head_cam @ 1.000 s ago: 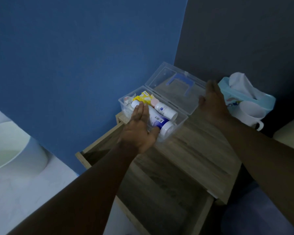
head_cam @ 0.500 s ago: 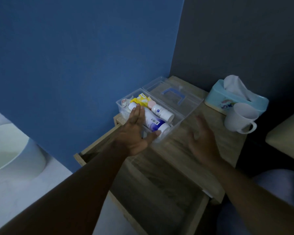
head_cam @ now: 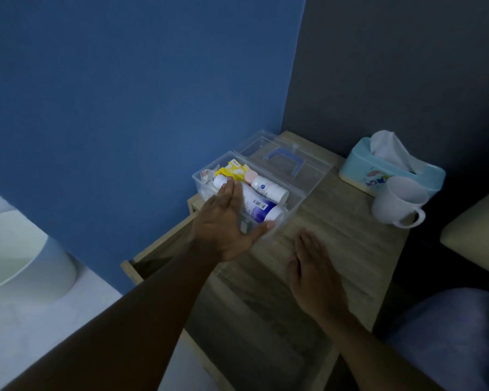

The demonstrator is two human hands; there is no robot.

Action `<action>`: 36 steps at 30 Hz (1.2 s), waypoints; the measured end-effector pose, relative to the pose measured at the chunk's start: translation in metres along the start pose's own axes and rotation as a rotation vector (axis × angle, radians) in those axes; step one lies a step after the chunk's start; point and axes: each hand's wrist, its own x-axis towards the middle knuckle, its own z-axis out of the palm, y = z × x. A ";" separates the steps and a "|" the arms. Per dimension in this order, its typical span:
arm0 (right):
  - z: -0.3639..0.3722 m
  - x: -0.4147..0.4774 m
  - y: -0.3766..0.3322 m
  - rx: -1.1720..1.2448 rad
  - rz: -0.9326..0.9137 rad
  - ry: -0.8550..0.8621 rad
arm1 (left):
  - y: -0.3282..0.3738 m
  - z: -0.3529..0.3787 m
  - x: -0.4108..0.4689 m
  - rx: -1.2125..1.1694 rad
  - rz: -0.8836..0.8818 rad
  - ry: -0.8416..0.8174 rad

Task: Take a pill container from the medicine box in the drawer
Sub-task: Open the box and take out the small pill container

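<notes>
Clear plastic forms the medicine box (head_cam: 290, 206), which is seen on the wooden table (head_cam: 347, 238) at the corner above the open drawer (head_cam: 141, 256), its lid (head_cam: 308, 162) thrown back toward 1 o'clock. Inside, two white pill containers are laid on their sides: one with a purple label (head_cam: 259, 207) along the near wall, and a smaller one with a pink cap (head_cam: 268, 187) just beyond it at 1 o'clock. The left hand (head_cam: 223, 221) is spread flat over the box's 9 o'clock end, fingers (head_cam: 227, 190) straight and together, nothing gripped; the right hand (head_cam: 311, 266) is held flat and empty on the table at 5 o'clock of the box. For a clean pick, the purple-labelled container is best pinched across its middle, thumb opposite fingers, and lifted straight up so the yellow packet (head_cam: 232, 170) is not dragged out.
</notes>
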 end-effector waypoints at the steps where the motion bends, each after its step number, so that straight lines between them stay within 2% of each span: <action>1: 0.000 0.000 0.000 -0.015 -0.007 0.004 | 0.000 -0.003 0.002 0.035 -0.004 0.070; 3: 0.001 0.000 0.000 -0.031 -0.012 0.000 | 0.001 -0.011 0.012 0.028 0.001 0.198; 5: 0.002 0.000 0.001 -0.038 -0.008 -0.011 | 0.001 -0.019 0.031 0.001 0.040 0.243; 8: 0.004 0.000 0.000 -0.025 -0.003 -0.029 | 0.004 -0.028 0.062 -0.059 0.046 0.155; 13: 0.004 0.000 -0.001 -0.033 -0.002 -0.021 | 0.005 -0.023 0.103 -0.039 -0.116 -0.073; 18: 0.005 0.000 0.000 -0.038 0.005 -0.021 | 0.007 -0.016 0.124 -0.101 -0.234 -0.073; 23: 0.006 -0.001 0.001 -0.035 0.004 -0.051 | 0.008 -0.013 0.127 -0.141 -0.274 -0.081; 30: 0.005 0.000 0.002 -0.037 0.003 -0.052 | 0.009 -0.023 0.119 -0.407 -0.353 0.082; 33: 0.003 -0.001 0.000 -0.007 0.005 -0.030 | 0.011 -0.040 0.102 -0.561 -0.302 0.163; 36: -0.003 -0.001 -0.001 0.105 0.028 -0.037 | 0.020 -0.055 0.075 -0.709 -0.259 0.168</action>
